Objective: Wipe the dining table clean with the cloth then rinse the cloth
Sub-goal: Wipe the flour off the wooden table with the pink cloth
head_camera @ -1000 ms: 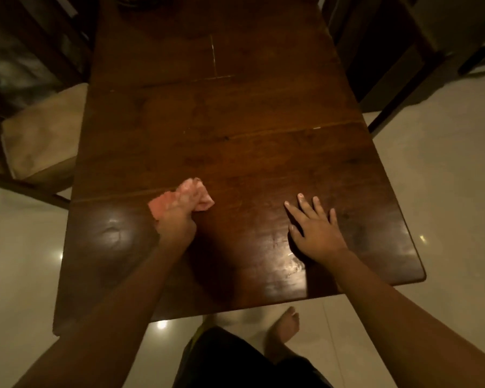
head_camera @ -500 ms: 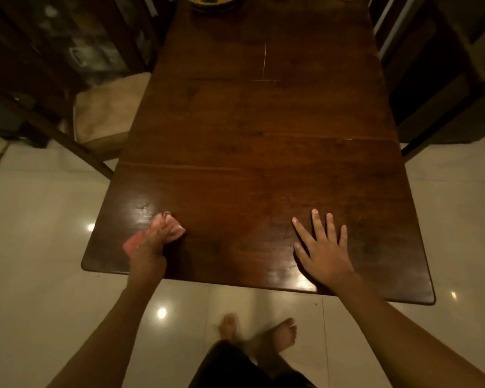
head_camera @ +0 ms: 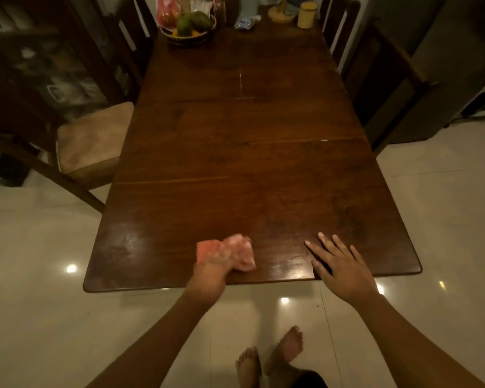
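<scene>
Pale floor tiles [head_camera: 39,303] are seen nearest, below the dark dining table [head_camera: 249,163]. At its near edge the pink cloth [head_camera: 227,252] is bunched in the grip of the left hand [head_camera: 210,278] and pressed to the wood; the right hand [head_camera: 345,270] is laid flat to its right, fingers spread, nothing held. Wiping is judged under way — the far end, by the fruit basket [head_camera: 191,40], may remain — and rinsing is not yet begun.

Head cam, fwd-down over table [head_camera: 249,169] end
</scene>
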